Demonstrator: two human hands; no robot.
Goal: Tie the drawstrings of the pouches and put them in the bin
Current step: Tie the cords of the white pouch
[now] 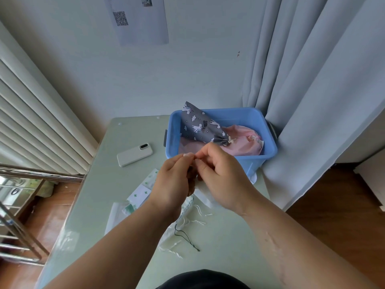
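Centre frame: I see the left hand [173, 178] and right hand [220, 176] with fingertips together, both pinching a pale drawstring [188, 154]. Its white pouch [205, 198] is mostly hidden beneath them. The blue bin [248, 160], right of centre, holds a grey pouch [200, 127] and a pink pouch [243, 138]. A phone [134, 154] lies at left.
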